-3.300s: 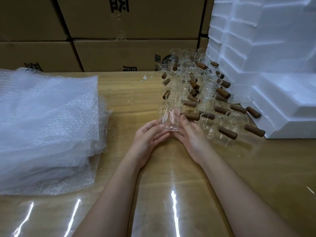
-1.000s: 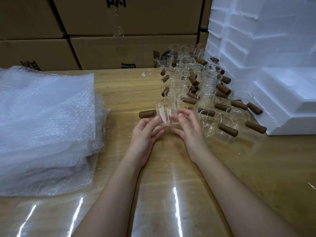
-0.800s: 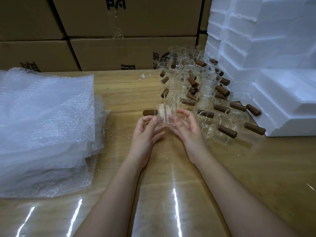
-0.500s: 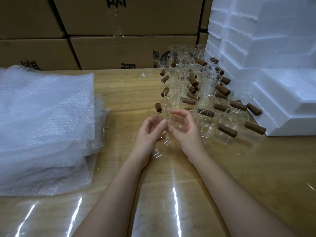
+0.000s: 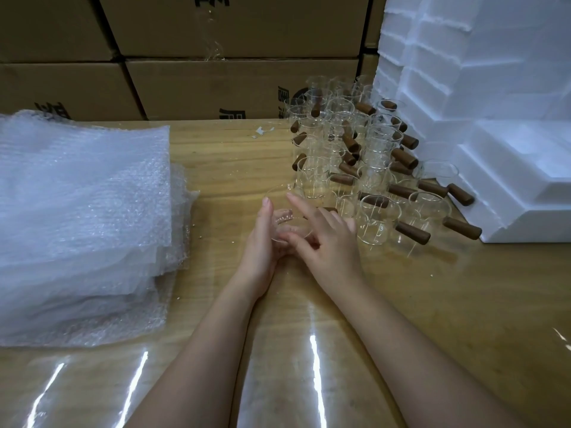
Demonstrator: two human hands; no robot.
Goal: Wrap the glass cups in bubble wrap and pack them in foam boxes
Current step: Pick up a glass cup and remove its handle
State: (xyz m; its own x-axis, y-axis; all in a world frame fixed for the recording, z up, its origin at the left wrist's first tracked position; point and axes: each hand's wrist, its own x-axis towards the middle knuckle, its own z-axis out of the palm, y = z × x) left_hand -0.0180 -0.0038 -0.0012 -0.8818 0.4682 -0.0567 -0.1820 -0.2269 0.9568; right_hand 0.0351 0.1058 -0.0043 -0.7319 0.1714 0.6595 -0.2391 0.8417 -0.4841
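1. Presently, one cup (image 5: pixel 292 225) is held at the centre of the frame, tipped over with one round end turned toward the camera, just in front of the other cups (image 5: pixel 355 156).
2. The left hand (image 5: pixel 262 242) is laid along the cup's left side with its fingers nearly straight, so the glass is pressed rather than clasped. The right hand (image 5: pixel 332 242) is curled over the cup's right side, with the thumb underneath and the index finger stretched out.
3. The step in hand is judged to be carrying this cup to the wrap (image 5: pixel 83 211), which is stacked at the left of the frame. No wrapped cup is seen, so the task is judged barely begun.
4. The glass body should be gripped, not the rim. A brown handle shows just behind the right fingers, but it cannot be told whether it belongs to the held cup.
5. The cup should be drawn leftward and toward the camera, away from the standing cups. These are packed closely, with handles jutting out, and could be toppled by a knock.
6. The cup is best set down on the wrap before a sheet is peeled off. The sheets look likely to cling together, and both hands would then be free.
7. The handle should be covered as well as the glass, and the wrap drawn snug.
8. The foam boxes (image 5: pixel 509 186) are piled at the right edge of the frame, well apart from the wrap. The wrapped cup should be carried across the table (image 5: pixel 432 304) over bare wood, not over the cups.
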